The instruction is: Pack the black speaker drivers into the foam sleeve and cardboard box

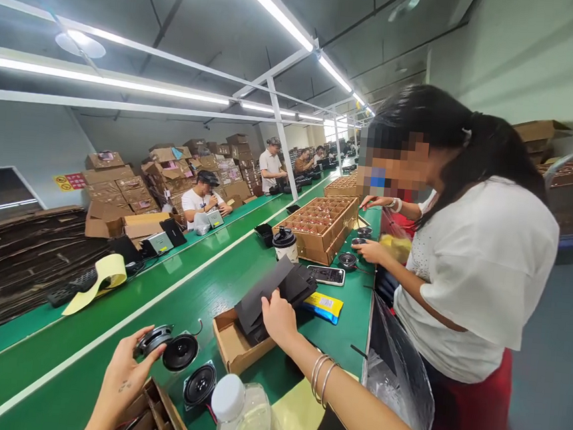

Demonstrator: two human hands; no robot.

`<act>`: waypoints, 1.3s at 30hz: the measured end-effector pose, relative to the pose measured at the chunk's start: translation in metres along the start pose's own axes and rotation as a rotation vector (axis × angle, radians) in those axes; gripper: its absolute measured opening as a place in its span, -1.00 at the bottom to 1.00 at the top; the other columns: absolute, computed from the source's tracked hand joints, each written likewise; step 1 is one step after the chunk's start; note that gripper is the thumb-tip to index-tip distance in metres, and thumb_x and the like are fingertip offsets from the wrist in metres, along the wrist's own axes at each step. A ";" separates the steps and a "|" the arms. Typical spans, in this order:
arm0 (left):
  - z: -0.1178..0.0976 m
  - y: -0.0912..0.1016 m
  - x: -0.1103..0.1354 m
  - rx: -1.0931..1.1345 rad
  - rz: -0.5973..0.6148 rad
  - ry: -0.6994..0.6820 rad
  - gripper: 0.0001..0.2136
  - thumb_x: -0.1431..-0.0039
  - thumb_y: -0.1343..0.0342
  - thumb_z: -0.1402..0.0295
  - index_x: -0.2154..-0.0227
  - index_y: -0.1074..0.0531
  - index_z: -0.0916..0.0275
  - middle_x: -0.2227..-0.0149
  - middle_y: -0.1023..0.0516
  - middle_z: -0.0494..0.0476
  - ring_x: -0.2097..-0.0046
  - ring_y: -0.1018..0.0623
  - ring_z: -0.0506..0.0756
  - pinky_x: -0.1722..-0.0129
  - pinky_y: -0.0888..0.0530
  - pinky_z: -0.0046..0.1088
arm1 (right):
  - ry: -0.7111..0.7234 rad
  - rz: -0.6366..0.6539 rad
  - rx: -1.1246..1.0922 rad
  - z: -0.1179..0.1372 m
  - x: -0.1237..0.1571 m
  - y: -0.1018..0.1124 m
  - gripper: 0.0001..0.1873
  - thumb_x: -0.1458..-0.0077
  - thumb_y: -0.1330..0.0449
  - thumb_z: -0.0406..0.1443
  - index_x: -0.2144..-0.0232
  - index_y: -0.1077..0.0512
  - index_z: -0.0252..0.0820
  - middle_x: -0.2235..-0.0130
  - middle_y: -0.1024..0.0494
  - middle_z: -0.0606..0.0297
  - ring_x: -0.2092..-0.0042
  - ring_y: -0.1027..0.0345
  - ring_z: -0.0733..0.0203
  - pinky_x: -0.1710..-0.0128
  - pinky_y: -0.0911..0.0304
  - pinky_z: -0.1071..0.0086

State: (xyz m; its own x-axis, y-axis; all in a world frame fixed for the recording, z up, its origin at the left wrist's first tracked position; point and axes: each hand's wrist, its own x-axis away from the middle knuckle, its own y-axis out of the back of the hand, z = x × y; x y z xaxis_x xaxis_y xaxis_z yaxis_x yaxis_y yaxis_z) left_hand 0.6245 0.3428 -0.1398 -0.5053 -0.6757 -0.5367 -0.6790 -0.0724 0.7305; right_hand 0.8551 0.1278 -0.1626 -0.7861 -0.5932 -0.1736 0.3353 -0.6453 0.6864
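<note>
Look at this, our left fingers [152, 356] are clenched on the rim of a round black metal-framed speaker driver [151, 339], holding it up off the desk; just beside it sits a second round black speaker driver [180, 353] trailing a thin dark wire; a third round black speaker driver [200, 385] lies on the desk below, a red-and-black wire at its edge; under the left wrist, a brown cardboard divider box [153, 417] holds more wires.

Over to our right fingers [271, 304], curled down on a stack of matte black sheets [264, 293] in an open brown cardboard tray [228, 337]; are they gripping or just pressing? We can't tell from here; thin metal bangles [321, 378] ride on that wrist; a clear plastic bottle with a white cap [239, 415] stands in front of us on the long green desk [193, 307]; a yellow-and-blue packet [323, 306] and a black smartphone [325, 275] lie ahead.

Across the desk, a co-worker in a white T-shirt [476, 278] has both hands among more speaker drivers [347, 260], right by a brown cardboard crate of dividers [320, 226].
</note>
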 end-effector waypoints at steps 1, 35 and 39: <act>0.002 0.000 0.002 -0.003 -0.002 0.017 -0.38 0.21 0.01 -0.09 0.16 -0.30 0.29 0.14 -0.38 0.33 0.08 -0.39 0.31 0.05 -0.32 -0.07 | 0.007 -0.006 -0.004 0.000 0.000 0.000 -0.63 -0.24 0.10 -0.24 -0.02 -0.16 -0.38 0.26 -0.50 -0.01 0.19 -0.41 -0.03 0.29 -0.24 0.27; 0.006 -0.026 -0.015 -0.101 0.300 0.099 -0.71 -0.04 -0.09 0.34 0.17 -0.33 0.37 0.27 -0.48 0.15 0.20 -0.48 0.10 0.09 -0.37 -0.26 | -0.042 -0.061 -0.195 -0.016 -0.006 0.000 -0.83 -0.15 -0.02 -0.25 0.30 -0.33 -0.25 0.31 -0.50 0.11 0.25 -0.40 0.04 0.39 -0.14 0.39; -0.007 -0.025 -0.014 -0.100 0.225 0.048 -0.55 0.04 -0.07 0.25 0.09 -0.30 0.39 0.22 -0.43 0.23 0.12 -0.41 0.16 0.03 -0.30 -0.19 | -0.030 -0.063 -0.224 -0.018 -0.006 -0.001 -0.83 -0.15 -0.02 -0.25 0.31 -0.33 -0.25 0.30 -0.50 0.12 0.25 -0.39 0.10 0.36 -0.12 0.43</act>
State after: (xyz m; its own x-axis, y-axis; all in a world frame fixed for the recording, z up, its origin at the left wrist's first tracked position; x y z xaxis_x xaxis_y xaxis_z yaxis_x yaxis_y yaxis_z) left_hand 0.6524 0.3491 -0.1478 -0.6103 -0.7168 -0.3371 -0.4950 0.0130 0.8688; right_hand 0.8686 0.1233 -0.1749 -0.8229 -0.5361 -0.1880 0.3895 -0.7734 0.5002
